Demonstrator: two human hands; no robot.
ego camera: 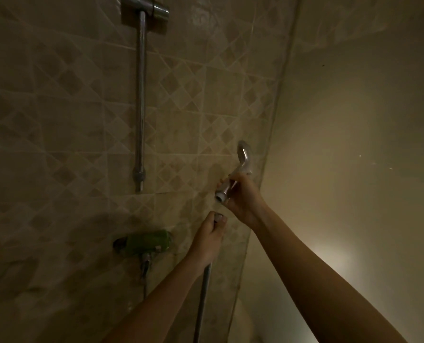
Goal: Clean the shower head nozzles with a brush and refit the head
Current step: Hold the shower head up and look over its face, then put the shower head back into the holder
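Shower head off hose (both gripped)

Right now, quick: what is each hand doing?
Left hand: closed around the end of the shower hose.
Right hand: closed around the handle of the detached shower head.

Shower head above hose

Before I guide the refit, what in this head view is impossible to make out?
- Nozzle face of the chrome handheld shower head: turned edge-on, in dim light.
- Metal hose end nut: mostly wrapped by the left hand.
- Shower head's threaded inlet: visible below the right hand, but threads too small and blurred.
- Brush: not identifiable.
- Chrome wall bracket: cut off by the top edge.
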